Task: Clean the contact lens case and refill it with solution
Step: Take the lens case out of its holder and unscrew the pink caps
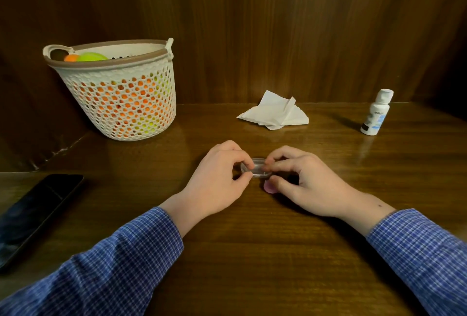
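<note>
Dark glossy wood table (pixel 252 239) with a wood-panel wall (pixel 278 24) behind it, and a black phone (pixel 35 212) lies at the near left edge. Mid-table, the left hand (pixel 217 179) and right hand (pixel 308 184) both pinch a little clear lens case (pixel 254 168) between their fingertips, with something pink (pixel 270 187) tucked under the right thumb. Farther back there's a mesh basket (pixel 121 98) of balls on the left, a crumpled tissue (pixel 275 113) in the middle, and a white solution bottle (pixel 376 113) standing off to the right, well away from the hands.

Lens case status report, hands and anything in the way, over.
Left hand and right hand both pinch the clear lens case on the table. Pink piece under right thumb. Solution bottle capped, far right. Nothing obstructing.
</note>
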A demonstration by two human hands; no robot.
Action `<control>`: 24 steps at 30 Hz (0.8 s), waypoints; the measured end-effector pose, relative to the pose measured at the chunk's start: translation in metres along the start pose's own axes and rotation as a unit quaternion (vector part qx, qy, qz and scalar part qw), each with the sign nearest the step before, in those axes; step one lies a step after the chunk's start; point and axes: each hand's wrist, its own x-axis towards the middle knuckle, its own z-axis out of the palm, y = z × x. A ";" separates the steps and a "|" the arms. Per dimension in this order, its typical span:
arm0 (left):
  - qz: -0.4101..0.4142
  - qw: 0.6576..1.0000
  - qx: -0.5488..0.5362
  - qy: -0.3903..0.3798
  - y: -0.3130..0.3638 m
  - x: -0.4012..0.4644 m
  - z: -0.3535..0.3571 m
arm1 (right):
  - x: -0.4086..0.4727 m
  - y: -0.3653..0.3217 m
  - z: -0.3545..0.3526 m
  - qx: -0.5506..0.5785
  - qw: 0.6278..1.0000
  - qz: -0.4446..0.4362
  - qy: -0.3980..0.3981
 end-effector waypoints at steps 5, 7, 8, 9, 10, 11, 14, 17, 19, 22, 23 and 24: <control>-0.003 1.000 0.016 0.002 0.000 0.001 0.001 | -0.001 0.000 0.000 -0.004 1.000 0.000 0.002; -0.006 1.000 0.025 0.009 -0.001 0.001 0.001 | -0.002 -0.001 0.000 0.002 1.000 -0.005 0.023; -0.009 0.999 0.030 0.015 -0.002 0.001 0.002 | -0.003 -0.001 -0.001 0.009 0.999 -0.005 0.040; -0.012 0.999 0.032 0.023 -0.002 0.001 0.002 | -0.004 -0.001 -0.004 0.016 0.999 0.000 0.052; -0.016 0.999 0.027 0.035 -0.001 0.001 0.002 | -0.005 0.000 -0.008 0.019 0.998 0.008 0.052; -0.018 0.998 0.015 0.051 0.000 0.002 0.001 | -0.007 0.001 -0.012 0.015 0.999 0.016 0.038; 0.005 0.997 -0.032 0.070 0.004 -0.002 -0.001 | -0.014 0.008 -0.021 -0.018 0.999 0.031 -0.031; 0.051 0.997 -0.041 -0.039 0.007 -0.008 0.004 | -0.016 0.009 -0.020 -0.046 0.998 0.031 -0.043; 0.066 0.994 -0.036 -0.081 0.009 -0.010 0.008 | -0.014 0.008 -0.018 -0.051 0.997 0.034 -0.043; 0.080 0.993 -0.038 -0.075 0.009 -0.008 0.010 | -0.013 0.008 -0.016 -0.048 0.997 0.042 -0.047; 0.083 0.993 -0.043 -0.078 0.008 -0.008 0.010 | -0.013 0.008 -0.015 -0.039 0.997 0.045 -0.046; 0.083 0.992 -0.050 -0.082 0.008 -0.008 0.009 | -0.014 0.008 -0.014 -0.027 0.998 0.049 -0.044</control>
